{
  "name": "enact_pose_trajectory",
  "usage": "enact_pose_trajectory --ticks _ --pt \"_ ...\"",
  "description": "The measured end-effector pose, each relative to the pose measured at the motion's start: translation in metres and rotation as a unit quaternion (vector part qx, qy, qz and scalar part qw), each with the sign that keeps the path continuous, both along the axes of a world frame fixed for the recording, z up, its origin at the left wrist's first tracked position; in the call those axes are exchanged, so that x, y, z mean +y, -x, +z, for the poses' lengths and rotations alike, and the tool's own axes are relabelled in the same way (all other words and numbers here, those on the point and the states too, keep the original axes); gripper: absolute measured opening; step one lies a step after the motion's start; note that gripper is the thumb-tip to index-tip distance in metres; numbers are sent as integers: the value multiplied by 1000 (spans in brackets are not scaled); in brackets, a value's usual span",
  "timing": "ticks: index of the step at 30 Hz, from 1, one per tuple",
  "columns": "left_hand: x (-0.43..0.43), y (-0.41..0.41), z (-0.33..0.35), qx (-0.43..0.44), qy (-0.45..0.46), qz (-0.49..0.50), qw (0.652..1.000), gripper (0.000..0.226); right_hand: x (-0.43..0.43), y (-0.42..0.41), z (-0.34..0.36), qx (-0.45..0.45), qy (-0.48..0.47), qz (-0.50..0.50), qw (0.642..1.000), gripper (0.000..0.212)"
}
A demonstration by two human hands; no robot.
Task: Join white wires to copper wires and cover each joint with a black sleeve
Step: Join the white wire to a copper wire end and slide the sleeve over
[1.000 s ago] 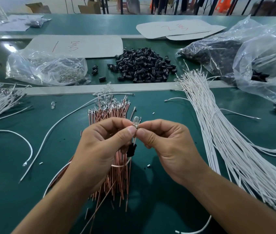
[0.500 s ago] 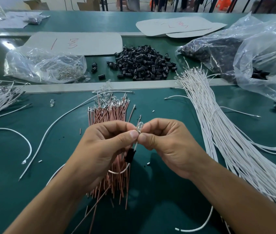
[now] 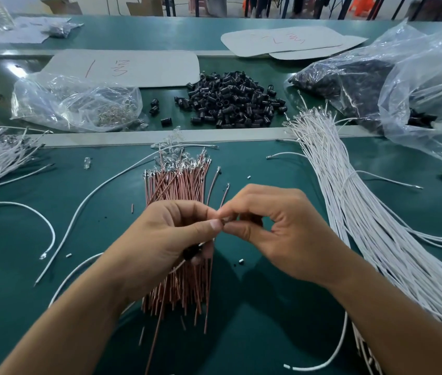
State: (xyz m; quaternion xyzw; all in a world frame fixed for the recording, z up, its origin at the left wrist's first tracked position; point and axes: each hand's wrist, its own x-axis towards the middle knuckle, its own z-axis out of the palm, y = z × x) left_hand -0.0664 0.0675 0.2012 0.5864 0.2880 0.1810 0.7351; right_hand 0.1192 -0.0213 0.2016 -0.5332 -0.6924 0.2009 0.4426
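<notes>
Quick update. A second ago the little clear glass bulb was poking up above my fingertips; now it's almost buried between them, so I can't really see the joint anymore. My left hand (image 3: 165, 239) and right hand (image 3: 282, 231) are both clamped in a tight thumb-and-forefinger pinch on that same spot, right above the near half of the big bundle of pinkish copper wires (image 3: 179, 190) lying on the green counter (image 3: 52, 334).

One thin copper wire (image 3: 223, 196) sticks up out of the pinch. The short black plastic sleeve (image 3: 191, 252) hasn't budged; it still hangs under my left thumb, over that bundle, threaded on the thin white wire (image 3: 79, 266) that trails off left of it.

So I reckon I'm still mid-join, and sliding the sleeve up over it comes next.
</notes>
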Motion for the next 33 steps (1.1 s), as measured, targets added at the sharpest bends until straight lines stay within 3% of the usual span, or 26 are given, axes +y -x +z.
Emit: enact_pose_trajectory --ticks 5,10,14,17,27,31,33 --pt "4 5 0 27 -47 -20 998 13 -1 -3 -3 -76 -15 23 997 10" --pt "7 12 1 -4 -9 -21 1000 37 0 -6 -6 -76 -39 -19 996 5" --pt "13 22 4 51 -98 -65 992 26 -1 -11 -8 -61 -31 -62 996 11" --pt "13 21 1 63 -108 -84 989 19 -2 -13 -9 -61 -33 -67 995 17" --pt "-2 5 -5 36 -231 25 972 8 -1 1 -15 -99 -89 -65 989 6" --pt "-2 7 -3 109 -328 -3 938 24 -1 -2 -13 -87 -105 -75 988 7" --pt "-3 9 -2 100 -331 -5 938 26 -1 -3 -13 -72 -107 -70 989 7"
